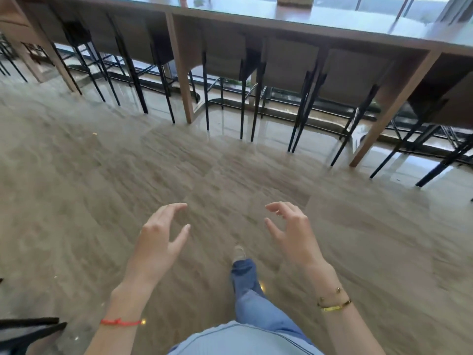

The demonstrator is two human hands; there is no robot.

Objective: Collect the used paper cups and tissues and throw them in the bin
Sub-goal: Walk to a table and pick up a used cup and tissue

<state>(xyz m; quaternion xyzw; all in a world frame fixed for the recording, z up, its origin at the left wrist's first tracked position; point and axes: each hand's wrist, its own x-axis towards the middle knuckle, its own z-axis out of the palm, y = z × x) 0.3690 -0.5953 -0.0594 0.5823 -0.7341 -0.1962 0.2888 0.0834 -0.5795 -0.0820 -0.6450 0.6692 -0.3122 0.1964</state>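
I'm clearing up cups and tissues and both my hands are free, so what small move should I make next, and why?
Probably keep walking up to the long counter ahead. Your left hand and right hand hang open and hold nothing, and no cup, tissue or bin shows on the floor. The blurred things on the far countertop can't be identified from here.

left hand point(156, 237) loosely curled, holding nothing | right hand point(294, 231) likewise | floor point(76, 201) below

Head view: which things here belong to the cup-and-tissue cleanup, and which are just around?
Job-related:
- left hand, empty, fingers loosely spread
- right hand, empty, fingers loosely spread
- No cups, tissues or bin can be made out.

Just around:
- long counter
- bar stools tucked under it
- glossy floor
- red string bracelet
- gold bangle
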